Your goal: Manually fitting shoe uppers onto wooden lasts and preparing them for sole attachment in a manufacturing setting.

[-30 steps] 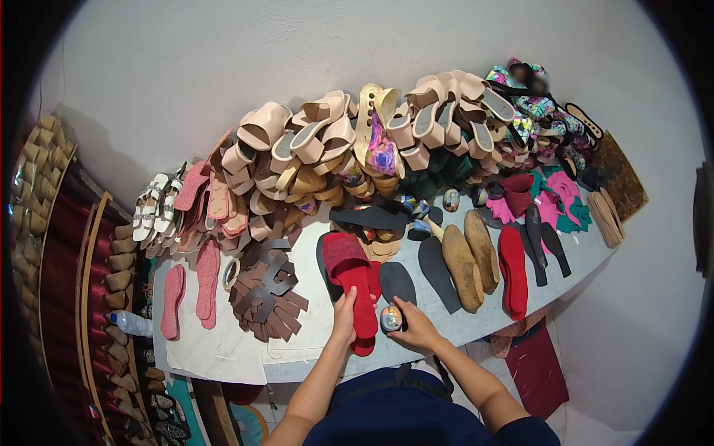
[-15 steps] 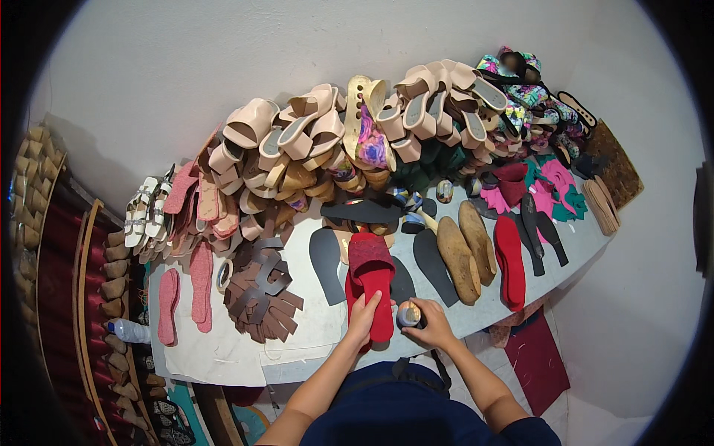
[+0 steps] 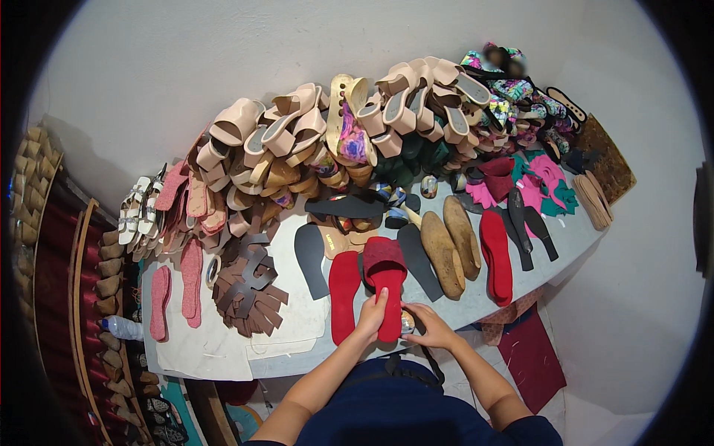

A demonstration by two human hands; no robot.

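Observation:
My left hand [image 3: 371,316] grips a red slipper [image 3: 390,296] with a dark red textured strap. Its thumb lies along the slipper's red footbed. In my right hand [image 3: 433,327] is a small, rounded, shiny multicoloured heel block [image 3: 407,322], close against the slipper's heel end; whether the two touch I cannot tell. A flat red sole [image 3: 343,297] lies on the table just left of the slipper. Dark grey sole pieces [image 3: 311,260] lie around it. To the right stand two wooden shoe lasts [image 3: 443,249] and a stack of red soles [image 3: 495,256].
Beige heeled sandals [image 3: 236,123] are piled along the wall. Brown strap pieces [image 3: 249,293] and pink soles [image 3: 191,282] lie at the left of the table [image 3: 297,363]. Pink and green cut-outs [image 3: 547,182] and a brown board [image 3: 606,160] are at the right. A shelf of lasts [image 3: 110,267] stands far left.
The view has shifted, so table items sit further left. The slipper and heel block have come closer together. The red sole, earlier mostly behind the slipper, now shows beside it.

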